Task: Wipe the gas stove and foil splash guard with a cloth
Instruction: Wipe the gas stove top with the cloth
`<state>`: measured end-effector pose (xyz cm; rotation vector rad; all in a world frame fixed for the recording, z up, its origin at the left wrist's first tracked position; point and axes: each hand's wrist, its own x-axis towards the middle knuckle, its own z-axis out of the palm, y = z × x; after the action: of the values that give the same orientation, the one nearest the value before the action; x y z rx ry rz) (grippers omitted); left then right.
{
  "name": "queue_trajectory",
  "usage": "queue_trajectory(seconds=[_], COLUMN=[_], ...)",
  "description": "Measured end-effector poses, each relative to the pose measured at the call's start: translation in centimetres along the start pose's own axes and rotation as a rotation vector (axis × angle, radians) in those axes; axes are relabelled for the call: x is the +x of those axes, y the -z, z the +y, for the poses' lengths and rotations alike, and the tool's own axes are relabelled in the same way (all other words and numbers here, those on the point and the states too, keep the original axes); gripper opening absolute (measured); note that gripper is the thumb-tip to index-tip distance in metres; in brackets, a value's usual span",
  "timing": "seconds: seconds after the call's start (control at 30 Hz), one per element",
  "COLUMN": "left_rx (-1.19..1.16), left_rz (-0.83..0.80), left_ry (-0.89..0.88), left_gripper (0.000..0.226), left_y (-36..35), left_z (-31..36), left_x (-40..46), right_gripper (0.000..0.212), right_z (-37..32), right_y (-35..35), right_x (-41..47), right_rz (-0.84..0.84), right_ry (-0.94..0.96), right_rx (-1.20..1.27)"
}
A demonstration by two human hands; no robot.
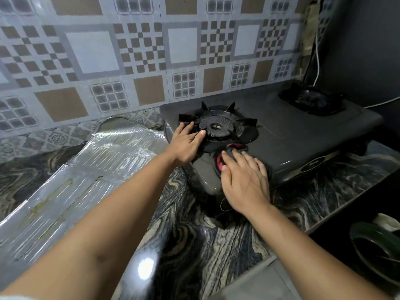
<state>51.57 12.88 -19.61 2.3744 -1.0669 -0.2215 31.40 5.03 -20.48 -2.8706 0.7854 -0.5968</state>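
A dark grey two-burner gas stove [292,135] stands on the marbled counter. My left hand [186,144] rests on the left burner's black pan support [218,126], fingers on its near-left rim. My right hand [242,180] lies flat on a dark cloth with a red edge [220,161], pressing it onto the stove's front-left corner. Most of the cloth is hidden under that hand. The foil splash guard [86,169] lies flat on the counter to the left of the stove, crinkled, with yellowish stains.
A second burner [311,100] sits at the stove's far right, with a white cable [318,61] behind it. Patterned tiles [129,50] cover the back wall. A dark wall stands at the right. A dark green bowl-like object [376,252] sits low at the right.
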Motion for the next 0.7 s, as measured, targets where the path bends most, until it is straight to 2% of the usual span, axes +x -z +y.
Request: queue_trajectory(seconds=[0.17,0.27,0.3,0.4,0.53,0.7], left_rx=[0.041,0.047,0.054,0.053,0.051,0.07], left_rz=[-0.004,-0.002,-0.005,0.011,0.029,0.03], left_ry=[0.009,0.009,0.005,0.012,0.002,-0.017], left_gripper=[0.065,0.084,0.083,0.058,0.055,0.055], left_y=[-0.2,-0.2,-0.2,-0.2,-0.2,-0.2], left_z=[-0.5,-0.7,-0.6,0.0,0.1,-0.2], left_x=[0.5,0.7,0.7,0.5,0.3,0.3], right_gripper=[0.046,0.042,0.041,0.042,0.045,0.049], right_z=[-2.0,-0.7,0.2,3.0,5.2,10.1], right_y=[-0.2,-0.6,-0.8,-1.1,-1.4,-1.2], right_x=[-1.0,-1.7,-1.8,-1.5,-0.7,0.9], right_rz=[0.057,0.083,0.083,0.059,0.076,0.083], right_ry=[0.183,0.404,0.516,0.796,0.82,0.685], right_rx=[0.06,0.062,0.031,-0.061,-0.036,-0.042])
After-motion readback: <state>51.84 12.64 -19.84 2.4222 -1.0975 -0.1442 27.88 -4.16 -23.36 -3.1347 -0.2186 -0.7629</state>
